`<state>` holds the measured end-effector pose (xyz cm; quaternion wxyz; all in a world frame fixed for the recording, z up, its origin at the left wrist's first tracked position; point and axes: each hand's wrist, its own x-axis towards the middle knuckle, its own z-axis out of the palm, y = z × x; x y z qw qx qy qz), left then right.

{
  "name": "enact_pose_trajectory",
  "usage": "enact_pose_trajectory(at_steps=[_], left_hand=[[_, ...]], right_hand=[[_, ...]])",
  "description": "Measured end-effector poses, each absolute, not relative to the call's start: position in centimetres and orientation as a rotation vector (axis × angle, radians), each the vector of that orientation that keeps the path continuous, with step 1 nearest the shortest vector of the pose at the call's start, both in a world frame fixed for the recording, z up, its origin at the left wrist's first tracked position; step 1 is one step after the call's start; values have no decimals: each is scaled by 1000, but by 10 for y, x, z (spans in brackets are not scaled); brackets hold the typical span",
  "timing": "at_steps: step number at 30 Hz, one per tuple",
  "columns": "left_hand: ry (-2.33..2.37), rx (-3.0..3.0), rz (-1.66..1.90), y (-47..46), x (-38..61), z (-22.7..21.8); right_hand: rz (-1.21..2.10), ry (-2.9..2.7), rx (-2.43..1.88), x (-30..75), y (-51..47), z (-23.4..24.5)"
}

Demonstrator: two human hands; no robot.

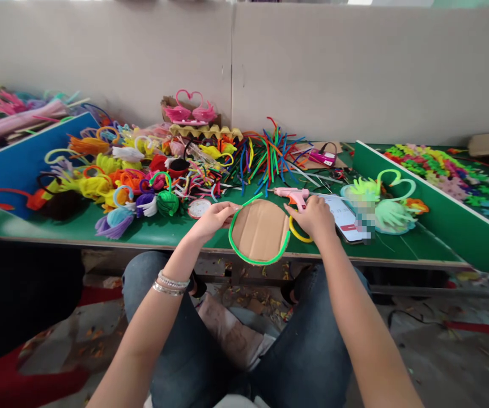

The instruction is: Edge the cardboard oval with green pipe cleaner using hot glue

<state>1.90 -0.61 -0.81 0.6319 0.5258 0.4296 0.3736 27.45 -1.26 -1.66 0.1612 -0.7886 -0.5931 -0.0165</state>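
Observation:
In my left hand (215, 218) is the left edge of a round cardboard disc (259, 229), pinched between thumb and fingers. A green pipe cleaner (252, 261) runs along the disc's left, lower and right rim; one end sticks up free past the top. My right hand (315, 216) is closed around the handle of a pink glue gun (294, 194), whose nozzle points left above the disc's upper right edge. Beneath that hand, a yellow ring (299, 231) lies on the table. A phone (345, 220) rests just right of it.
Colourful pipe-cleaner swans (125, 181) crowd the left, beside a blue divider (35, 158). Loose pipe cleaners (269, 153) are heaped behind the disc. A green swan pair (391, 207) stands at right, before a green divider (422, 209). A pink swan pair (190, 110) sits at the back.

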Motion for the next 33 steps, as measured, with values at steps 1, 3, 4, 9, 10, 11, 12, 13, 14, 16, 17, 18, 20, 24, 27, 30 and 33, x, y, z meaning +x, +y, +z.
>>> enact_pose_trajectory(at_steps=[1, 3, 4, 9, 10, 11, 12, 13, 14, 16, 17, 18, 20, 24, 27, 30, 33], left_hand=[[987, 1182, 869, -5, 19, -9], [980, 1156, 895, -4, 18, -10], [972, 1150, 909, -4, 17, -11], [940, 1093, 937, -2, 15, -13], [936, 1064, 931, -2, 15, -13], [934, 1034, 925, -1, 15, -13], [935, 1004, 925, -1, 15, -13], [938, 978, 930, 0, 15, -13], [940, 956, 939, 0, 16, -13], [938, 924, 950, 1, 16, -13], [928, 913, 945, 2, 16, -13], [914, 910, 935, 2, 17, -13], [892, 933, 931, 3, 16, -13], [968, 1098, 999, 2, 14, -13], [1038, 1264, 988, -1, 14, -10], [1034, 1384, 983, -4, 16, -7], [1055, 1447, 932, -6, 17, -6]], right_hand=[[-18, -1728, -2277, 274, -10, -19], [-28, -1743, -2300, 272, -5, -22], [-58, -1724, -2312, 272, -3, -22], [3, -1631, -2372, 277, 1, -19], [53, -1619, -2376, 278, 1, -18], [95, -1609, -2373, 278, 1, -17], [124, -1602, -2361, 278, 1, -16], [146, -1599, -2345, 278, 0, -16], [162, -1598, -2324, 278, 0, -16], [177, -1595, -2273, 280, 0, -17], [182, -1577, -2249, 282, 0, -16], [195, -1538, -2223, 284, 0, -16], [251, -1411, -2127, 288, 0, -15], [566, -1149, -1689, 293, 2, -13], [744, -1037, -1516, 288, 1, -11], [804, -1084, -1447, 277, -6, -7], [868, -1183, -1350, 264, -16, 0]])
